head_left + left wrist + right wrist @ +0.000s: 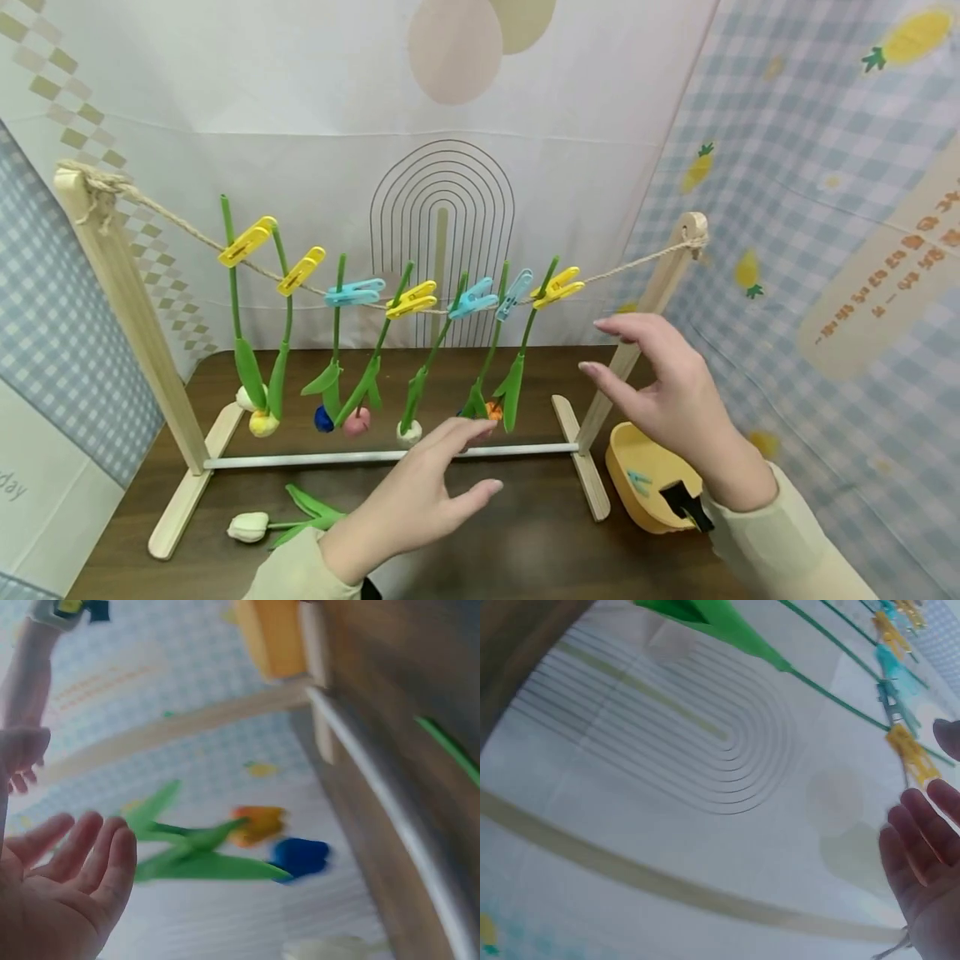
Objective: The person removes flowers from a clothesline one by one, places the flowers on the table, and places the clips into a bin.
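Observation:
Artificial tulips hang heads down from a twine line, each stem pinched by a yellow or blue clothespin. My right hand (667, 383) is raised right of the last yellow clothespin (558, 287), thumb and fingers apart, holding nothing. In the right wrist view its fingertips lie close to that yellow clothespin (913, 754). Lower down, my left hand (420, 496) hovers in front of the white crossbar (315, 459), fingers loosely extended and nothing in them. The left wrist view shows the orange tulip (257, 825) and a blue tulip (301, 857) beyond its fingers.
Two wooden posts hold the twine (176, 218). A loose white tulip (248, 527) lies on the dark table at front left, partly behind my left forearm. Beside the right post stands a yellow basin (630, 450) with blue clothespins (639, 482) inside. Printed cloths hang behind and at the sides.

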`<state>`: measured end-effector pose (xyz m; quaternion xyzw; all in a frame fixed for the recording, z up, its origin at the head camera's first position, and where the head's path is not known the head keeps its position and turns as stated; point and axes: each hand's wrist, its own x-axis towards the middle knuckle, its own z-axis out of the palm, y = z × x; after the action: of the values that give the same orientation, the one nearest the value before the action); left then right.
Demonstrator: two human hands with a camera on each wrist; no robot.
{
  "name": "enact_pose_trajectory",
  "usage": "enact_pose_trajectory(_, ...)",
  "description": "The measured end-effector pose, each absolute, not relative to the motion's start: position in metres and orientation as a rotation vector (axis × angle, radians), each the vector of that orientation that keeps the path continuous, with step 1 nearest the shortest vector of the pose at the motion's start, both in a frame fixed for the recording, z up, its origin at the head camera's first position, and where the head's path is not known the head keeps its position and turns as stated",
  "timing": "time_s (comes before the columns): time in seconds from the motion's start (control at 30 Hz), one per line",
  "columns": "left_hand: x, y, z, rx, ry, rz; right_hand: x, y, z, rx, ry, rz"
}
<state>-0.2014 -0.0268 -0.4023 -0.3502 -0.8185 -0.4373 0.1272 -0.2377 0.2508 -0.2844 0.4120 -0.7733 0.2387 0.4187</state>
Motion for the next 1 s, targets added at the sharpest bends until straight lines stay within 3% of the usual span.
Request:
enact_pose_trajectory(0.4, -0.203, 0.018, -0.349, -1.061, -2.246, -1.296, -0.243, 0.223, -0.252, 0.997, -1.943, 0.634)
enact_pose_trajectory(1.0, -0.247, 0.050, -0.336, -0.847, -2.089, -1.418, -0.249, 0.210, -0.250, 0.934, -2.062, 0.588)
